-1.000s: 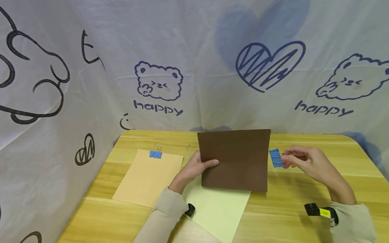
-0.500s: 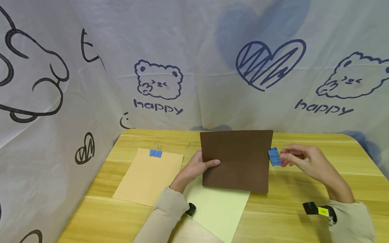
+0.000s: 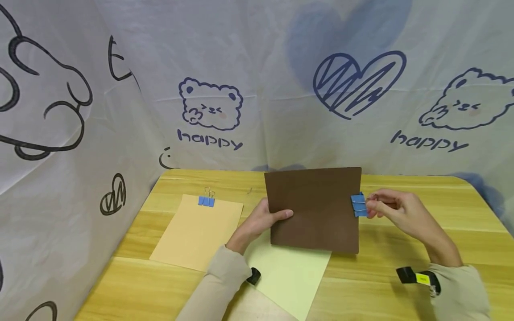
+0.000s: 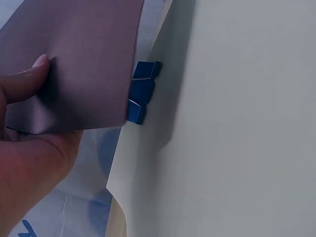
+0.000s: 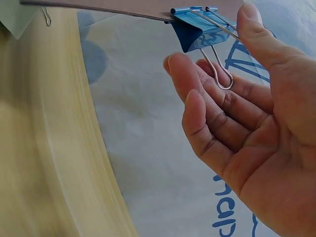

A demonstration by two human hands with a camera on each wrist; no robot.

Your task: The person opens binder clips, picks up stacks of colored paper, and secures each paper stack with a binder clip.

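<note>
My left hand (image 3: 257, 223) holds a dark brown sheet (image 3: 313, 209) upright by its left side, thumb on the near face. A blue binder clip (image 3: 358, 206) sits over the sheet's right edge. My right hand (image 3: 397, 208) is at the clip's wire handles. In the right wrist view, its fingers are relaxed and apart, the thumb beside the upper handle (image 5: 217, 22) and the lower handle (image 5: 224, 81) hanging before the fingers. Below the brown sheet lies a pale yellow sheet (image 3: 297, 276); another blue clip (image 4: 143, 91) shows at its far edge in the left wrist view.
An orange-tan sheet (image 3: 196, 234) with a blue binder clip (image 3: 206, 201) on its top edge lies at the left of the wooden table (image 3: 393, 294). A cloth backdrop (image 3: 277, 133) with drawings stands behind the table. A strap (image 3: 421, 278) is on the right wrist.
My right hand has moved left, bringing the clip from beside the brown sheet onto its right edge. The fingers have loosened. The left hand and sheet have shifted slightly right.
</note>
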